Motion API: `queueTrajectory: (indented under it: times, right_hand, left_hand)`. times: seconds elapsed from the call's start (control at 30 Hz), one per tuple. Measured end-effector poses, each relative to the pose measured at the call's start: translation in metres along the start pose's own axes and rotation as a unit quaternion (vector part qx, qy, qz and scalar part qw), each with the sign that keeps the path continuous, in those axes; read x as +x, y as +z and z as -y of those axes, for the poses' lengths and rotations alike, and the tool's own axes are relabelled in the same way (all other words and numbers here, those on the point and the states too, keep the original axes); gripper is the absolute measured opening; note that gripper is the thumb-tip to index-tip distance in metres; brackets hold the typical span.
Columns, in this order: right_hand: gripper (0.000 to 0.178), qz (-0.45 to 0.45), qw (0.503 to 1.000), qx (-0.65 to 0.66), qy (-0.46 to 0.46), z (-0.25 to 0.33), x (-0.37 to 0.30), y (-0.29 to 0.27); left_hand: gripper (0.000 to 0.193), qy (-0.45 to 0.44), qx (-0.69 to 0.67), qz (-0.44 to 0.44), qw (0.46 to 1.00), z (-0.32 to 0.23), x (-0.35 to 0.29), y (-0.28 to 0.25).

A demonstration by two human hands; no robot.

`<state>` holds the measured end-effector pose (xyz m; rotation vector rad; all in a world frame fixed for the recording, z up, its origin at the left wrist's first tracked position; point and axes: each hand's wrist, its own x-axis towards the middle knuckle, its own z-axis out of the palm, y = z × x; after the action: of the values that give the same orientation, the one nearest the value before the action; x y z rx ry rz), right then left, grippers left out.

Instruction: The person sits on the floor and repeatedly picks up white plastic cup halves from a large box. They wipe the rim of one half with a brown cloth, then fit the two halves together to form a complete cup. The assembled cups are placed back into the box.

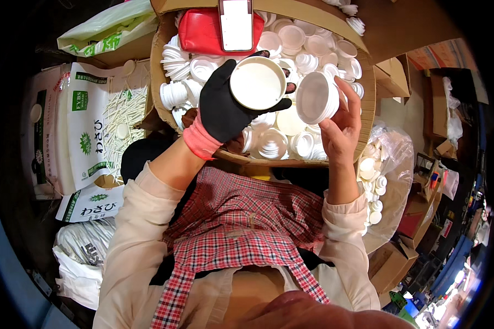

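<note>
One shallow cream lid (pixel 258 83) is cradled rim-up by the gloved left hand (pixel 222 107), best kept level; beside it, the bare right hand (pixel 343 120) grips stacked white lids (pixel 315 97), ideally lightly, above the cardboard box (pixel 369 90).

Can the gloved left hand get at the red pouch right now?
Probably not: the left hand is close, but holds a round lid, and a phone covers part of the red pouch. The pouch's left end looks uncovered.
</note>
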<state>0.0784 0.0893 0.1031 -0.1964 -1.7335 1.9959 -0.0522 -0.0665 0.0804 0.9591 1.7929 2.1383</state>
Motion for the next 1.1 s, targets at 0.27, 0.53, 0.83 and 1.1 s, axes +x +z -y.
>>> queueTrajectory:
  times: [0.27, 0.53, 0.83, 1.1]
  right_hand:
    - [0.065, 0.008, 1.000, 0.021, -0.014, -0.004, 0.000, -0.004]
    - [0.064, 0.090, 0.912, -0.346, -0.199, 0.011, -0.005, 0.037]
    - [0.065, 0.067, 0.839, -0.477, -0.252, 0.005, -0.002, 0.048]
    - [0.065, 0.059, 0.831, -0.488, -0.260, 0.003, -0.002, 0.048]
  left_hand:
    - [0.043, -0.036, -0.032, 0.036, 0.998, 0.000, 0.002, -0.010]
    - [0.044, 0.040, 0.157, 0.106, 0.981, -0.002, -0.010, -0.017]
    - [0.044, -0.127, -0.356, 0.123, 0.918, 0.003, -0.017, -0.003]
    - [0.045, -0.125, -0.343, 0.131, 0.922, 0.001, -0.015, -0.004]
